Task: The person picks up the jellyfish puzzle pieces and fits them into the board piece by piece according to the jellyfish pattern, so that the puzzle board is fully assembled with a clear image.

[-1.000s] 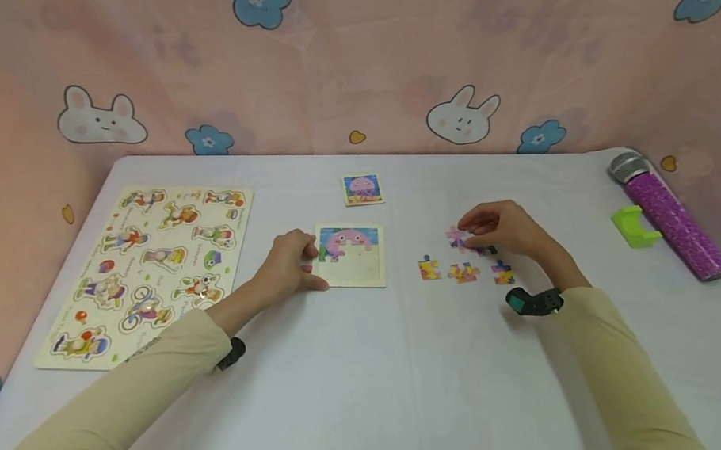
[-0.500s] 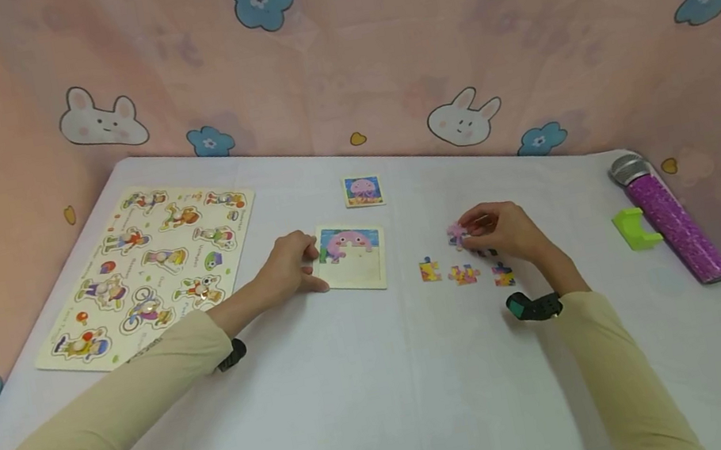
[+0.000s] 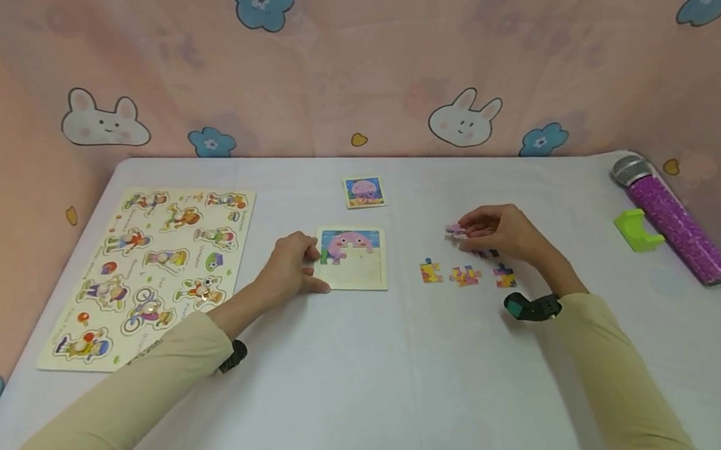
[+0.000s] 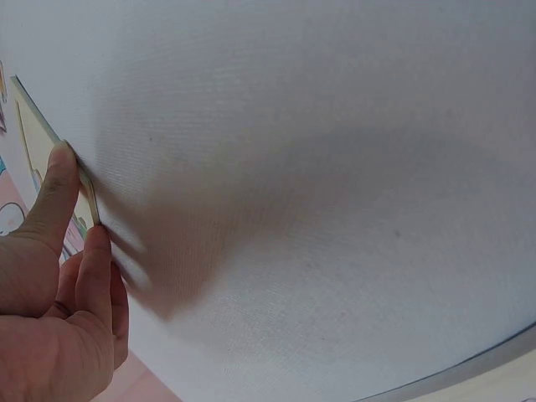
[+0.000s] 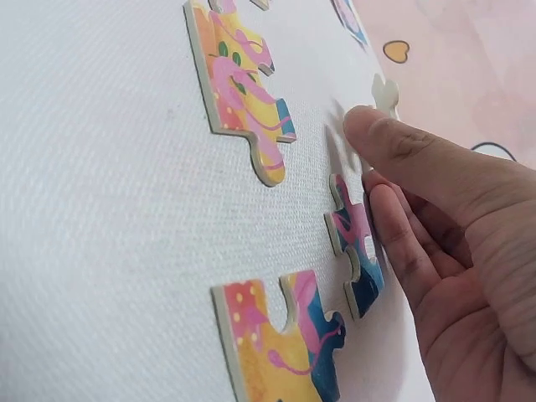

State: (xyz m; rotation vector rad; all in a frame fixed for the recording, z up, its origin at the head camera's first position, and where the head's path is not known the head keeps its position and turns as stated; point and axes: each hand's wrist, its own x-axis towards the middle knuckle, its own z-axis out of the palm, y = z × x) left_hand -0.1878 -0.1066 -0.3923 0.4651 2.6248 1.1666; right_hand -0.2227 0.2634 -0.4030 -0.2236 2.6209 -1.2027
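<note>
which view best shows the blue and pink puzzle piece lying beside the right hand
The right wrist view: it shows the blue and pink puzzle piece close up, print clear. In the head view, the right hand partly hides it; the left wrist view doesn't show it.

Beside the right fingers (image 5: 400, 243), puzzle pieces (image 5: 239, 92) have smooth printed faces and pale, wood-like edges. The left fingers (image 4: 94, 285) touch a smooth, wood-like tray (image 3: 365, 272). Beneath both, the surface (image 3: 332, 391) looks matt, cloth-like, finely textured. Well right of both sit a plastic-looking green block (image 3: 635, 231) and a microphone (image 3: 674, 222) with glittery barrel, metallic head.
</note>
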